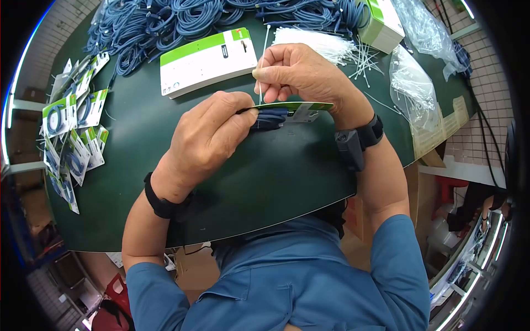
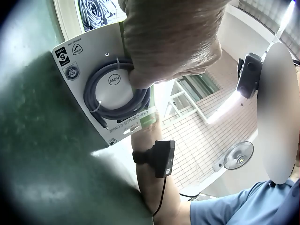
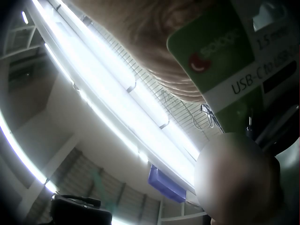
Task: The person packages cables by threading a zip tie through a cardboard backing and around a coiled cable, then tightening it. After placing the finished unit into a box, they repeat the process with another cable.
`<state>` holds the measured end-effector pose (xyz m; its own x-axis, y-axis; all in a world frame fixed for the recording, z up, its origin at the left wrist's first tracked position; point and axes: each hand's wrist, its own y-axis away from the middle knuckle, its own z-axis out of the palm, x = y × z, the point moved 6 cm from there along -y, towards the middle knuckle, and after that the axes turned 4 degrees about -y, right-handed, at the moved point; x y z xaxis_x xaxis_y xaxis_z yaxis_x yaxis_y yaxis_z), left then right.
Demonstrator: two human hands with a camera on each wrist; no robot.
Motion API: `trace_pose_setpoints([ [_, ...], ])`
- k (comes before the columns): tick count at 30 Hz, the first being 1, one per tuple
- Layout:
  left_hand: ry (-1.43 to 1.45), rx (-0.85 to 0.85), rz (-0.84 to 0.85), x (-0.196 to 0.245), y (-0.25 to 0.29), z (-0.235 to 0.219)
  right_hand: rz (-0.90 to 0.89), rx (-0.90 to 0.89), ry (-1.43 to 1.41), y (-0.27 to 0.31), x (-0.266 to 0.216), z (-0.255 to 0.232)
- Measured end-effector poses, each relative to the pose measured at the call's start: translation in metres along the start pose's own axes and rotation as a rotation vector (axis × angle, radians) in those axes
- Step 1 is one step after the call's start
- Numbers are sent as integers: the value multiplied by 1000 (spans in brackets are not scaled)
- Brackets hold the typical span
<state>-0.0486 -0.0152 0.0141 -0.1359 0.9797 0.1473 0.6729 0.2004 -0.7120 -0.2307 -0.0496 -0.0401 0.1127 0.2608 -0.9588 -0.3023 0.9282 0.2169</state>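
The left hand (image 1: 212, 132) pinches a green and white card (image 1: 301, 105) by its left end, with a coiled dark blue cable (image 1: 269, 118) against the card's near side. In the left wrist view the cable coil (image 2: 89, 89) lies round a "60W" mark on the card (image 2: 77, 54). Above the card, the right hand (image 1: 303, 74) pinches a thin white cable tie (image 1: 261, 91) between thumb and forefinger; the tie stands upright and meets the card near the left fingertips. In the right wrist view the card's green corner (image 3: 211, 47) shows close up.
A white and green box (image 1: 210, 63) lies behind the hands. Bundled blue cables (image 1: 193, 16) line the far edge, beside loose white ties (image 1: 314, 44). Carded cables (image 1: 74, 121) are piled at the left; a bag of ties (image 1: 411, 85) and another box (image 1: 381, 25) are at the right.
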Motion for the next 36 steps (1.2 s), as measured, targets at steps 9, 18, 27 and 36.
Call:
trace_pose_setpoints([
  [9, -17, 11, 16, 0, 0, 0, 18, 6, 54, 0, 6, 1],
  [18, -10, 15, 12, 0, 0, -1, -45, -62, 108, -1, 5, 4],
  [27, -4, 9, 12, 1, -2, -2, -236, -187, 155, -1, -1, 12],
  [36, -25, -25, 6, 2, -4, -1, -105, -128, 31, 0, 3, 10],
])
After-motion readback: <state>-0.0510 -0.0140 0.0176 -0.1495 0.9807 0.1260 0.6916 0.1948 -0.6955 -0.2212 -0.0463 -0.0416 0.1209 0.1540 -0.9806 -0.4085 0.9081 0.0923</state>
